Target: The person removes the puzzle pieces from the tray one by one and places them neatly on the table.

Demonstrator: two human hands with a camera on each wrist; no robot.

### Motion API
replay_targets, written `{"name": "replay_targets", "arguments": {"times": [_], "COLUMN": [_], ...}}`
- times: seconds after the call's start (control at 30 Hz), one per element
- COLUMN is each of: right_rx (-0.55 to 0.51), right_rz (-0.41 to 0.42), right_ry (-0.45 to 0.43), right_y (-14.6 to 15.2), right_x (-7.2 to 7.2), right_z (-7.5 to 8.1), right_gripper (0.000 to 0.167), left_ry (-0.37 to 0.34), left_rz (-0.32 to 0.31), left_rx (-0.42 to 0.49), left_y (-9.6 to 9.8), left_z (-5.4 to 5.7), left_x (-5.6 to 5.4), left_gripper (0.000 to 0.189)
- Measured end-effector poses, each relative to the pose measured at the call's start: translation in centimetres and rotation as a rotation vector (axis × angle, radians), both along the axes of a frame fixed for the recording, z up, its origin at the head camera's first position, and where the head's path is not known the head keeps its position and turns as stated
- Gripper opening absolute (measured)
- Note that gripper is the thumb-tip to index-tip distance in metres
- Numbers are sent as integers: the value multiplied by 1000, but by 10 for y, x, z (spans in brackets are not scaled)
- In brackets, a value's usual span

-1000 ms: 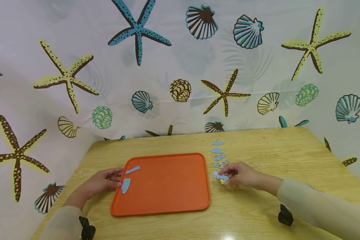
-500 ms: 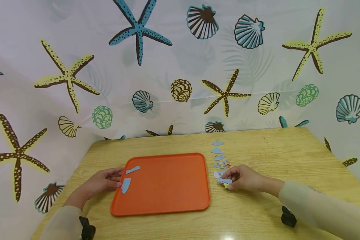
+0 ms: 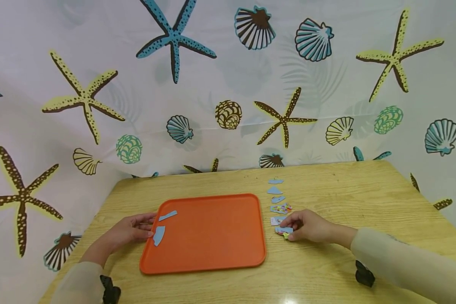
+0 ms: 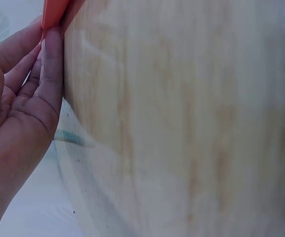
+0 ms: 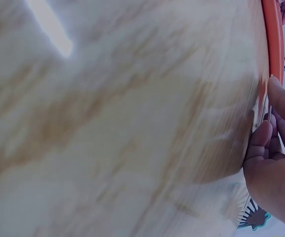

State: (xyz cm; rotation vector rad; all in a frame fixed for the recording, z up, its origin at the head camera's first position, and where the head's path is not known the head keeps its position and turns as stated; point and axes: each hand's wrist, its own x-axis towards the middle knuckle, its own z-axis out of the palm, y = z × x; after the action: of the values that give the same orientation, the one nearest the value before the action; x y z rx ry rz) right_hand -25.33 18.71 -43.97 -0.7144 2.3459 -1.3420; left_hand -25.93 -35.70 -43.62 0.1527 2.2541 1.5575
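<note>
In the head view my right hand [image 3: 308, 228] pinches a light blue flat cardboard puzzle piece [image 3: 285, 231] with pink and yellow along its lower edge, close over the table just right of the tray. In the right wrist view the piece shows edge-on between thumb and fingertips. My left hand [image 3: 127, 231] holds the left rim of the orange tray [image 3: 209, 267], thumb on the rim and fingertips at its side. Two light blue puzzle pieces lie inside the tray: a narrow strip [image 3: 168, 215] and a curved wedge [image 3: 159, 235].
Right of the tray, several pieces lie in a column on the wooden table [image 3: 346, 194]: a white-and-blue one [image 3: 276, 220], a multicoloured one [image 3: 280, 208] and blue ones, including a triangular piece [image 3: 275, 190]. Behind hangs a shell-and-starfish cloth [image 3: 213, 63].
My right hand has moved slightly right and nearer with its puzzle piece, uncovering the white-and-blue piece and the multicoloured one. My left hand and the tray have stayed in place.
</note>
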Motion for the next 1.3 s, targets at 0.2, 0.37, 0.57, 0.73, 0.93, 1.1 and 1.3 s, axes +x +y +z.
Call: {"name": "replay_targets", "arguments": {"times": [0.2,0.37,0.57,0.73,0.93,1.1,1.3], "right_rx": [12,14,16,18,23,24,1], "right_rz": [-4,-1,0,-10,-17,-26,-28], "right_ry": [7,14,28,27,30,39,30], "right_y": [-1,-1,0,0,0,-1,0], "right_x": [0,1,-1,-2,-3,-4,-4], "right_z": [2,2,0,-2,-5,-6,-7], "right_gripper": [28,28,28,28,28,28,29], "left_ry": [0,5,8,9,3,6,0], "left_rz": [-4,1,10,-12,-13,-8,-8], "left_rx": [6,6,1,11,9,5,15], "left_y": [0,1,1,0,0,1,1], "left_z": [-1,0,0,0,0,0,-1], "left_x": [0,0,-1,-1,-1,-1,0], "left_gripper": [74,74,73,74,75,74,73]}}
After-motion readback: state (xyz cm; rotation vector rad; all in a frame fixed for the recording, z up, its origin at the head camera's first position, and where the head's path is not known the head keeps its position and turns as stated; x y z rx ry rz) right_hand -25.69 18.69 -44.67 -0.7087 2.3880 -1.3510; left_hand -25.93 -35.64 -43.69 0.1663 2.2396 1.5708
